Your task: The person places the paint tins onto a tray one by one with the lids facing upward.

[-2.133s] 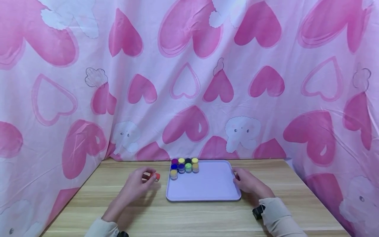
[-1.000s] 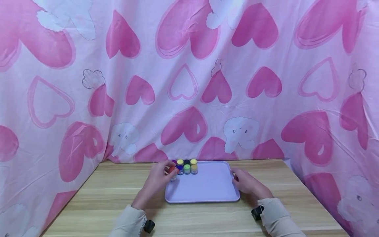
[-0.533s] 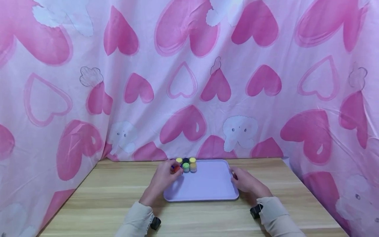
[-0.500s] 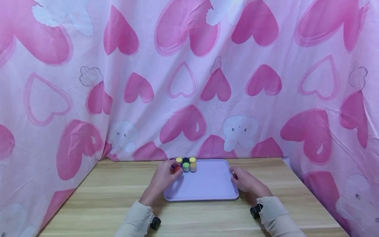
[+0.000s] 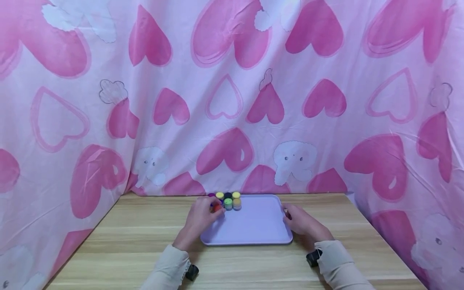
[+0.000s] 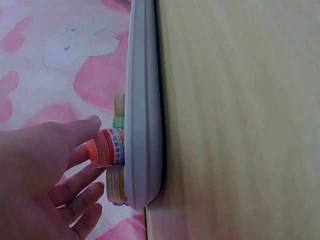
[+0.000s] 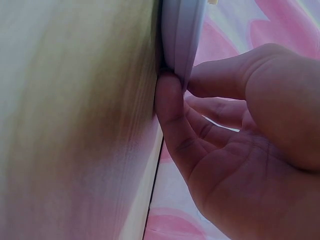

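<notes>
My left hand (image 5: 199, 215) pinches a small paint jar (image 6: 105, 148) with an orange-red lid between thumb and index finger, while the other fingers are loosely bent. The jar is low over the left part of a pale lilac tray (image 5: 257, 225), beside other jars; I cannot tell whether its base touches the tray. Yellow, black, green (image 5: 228, 204) and tan lids show in rows at the tray's back left, and my left hand hides some jars. At the tray's right edge, my right hand (image 5: 302, 221) grips the rim, thumb above and a finger underneath, in the right wrist view.
The tray lies on a light wood-grain table (image 5: 253, 266). A pink curtain (image 5: 224, 100) printed with hearts hangs behind the table and along both sides. A black wrist camera (image 5: 192, 272) sits at the left cuff, another at the right.
The left hand has carried the orange-red-lidded jar rightward from the bare table to over the tray's back-left jars. Over the last half second it barely moves. The right hand stays at the rim.
</notes>
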Motion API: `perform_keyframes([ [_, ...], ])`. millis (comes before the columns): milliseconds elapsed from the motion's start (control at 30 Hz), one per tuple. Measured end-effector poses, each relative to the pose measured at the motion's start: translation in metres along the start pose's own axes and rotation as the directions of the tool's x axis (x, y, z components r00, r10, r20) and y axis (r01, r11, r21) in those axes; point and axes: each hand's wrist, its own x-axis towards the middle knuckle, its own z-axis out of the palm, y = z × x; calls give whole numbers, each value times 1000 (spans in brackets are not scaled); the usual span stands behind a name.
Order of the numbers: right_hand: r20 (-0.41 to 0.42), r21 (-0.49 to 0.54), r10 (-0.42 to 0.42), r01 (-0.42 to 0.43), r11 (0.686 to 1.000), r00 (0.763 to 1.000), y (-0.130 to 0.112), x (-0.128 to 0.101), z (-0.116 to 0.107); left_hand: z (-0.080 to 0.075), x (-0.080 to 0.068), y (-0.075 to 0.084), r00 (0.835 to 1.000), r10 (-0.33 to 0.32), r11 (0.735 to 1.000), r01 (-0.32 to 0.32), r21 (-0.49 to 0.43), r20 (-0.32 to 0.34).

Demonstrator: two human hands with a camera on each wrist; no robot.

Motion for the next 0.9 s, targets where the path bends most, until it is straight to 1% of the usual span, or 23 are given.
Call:
perform_keyframes([
  [167,5,3,2,-2,1000,1000,0,1,0,2,-1,0,1000,7,1000,-7,-7,-16],
  [267,6,5,2,-2,1000,1000,0,1,-1,1,-2,0,1000,12,1000,-12,-29,-8],
  [400,4,3,5,-5,1000,1000,0,1,0,-5,-4,0,999,0,999,1,-43,34],
  [467,4,4,5,-5,1000,1000,1,0,0,-9,-5,0,998,2,999,1,-40,68],
  [567,5,5,5,-5,1000,1000,1,1,0,-14,-6,0,992,6,999,-2,-36,125],
  [700,7,1,-4,4,1000,1000,1,1,0,-14,-7,0,985,21,999,-16,-30,172],
  [767,8,3,-8,8,1000,1000,1,1,-1,-13,-7,-1,984,35,999,-30,-32,174],
  [900,11,4,-5,5,1000,1000,1,1,-1,-10,-6,-2,988,62,998,-56,-43,143],
])
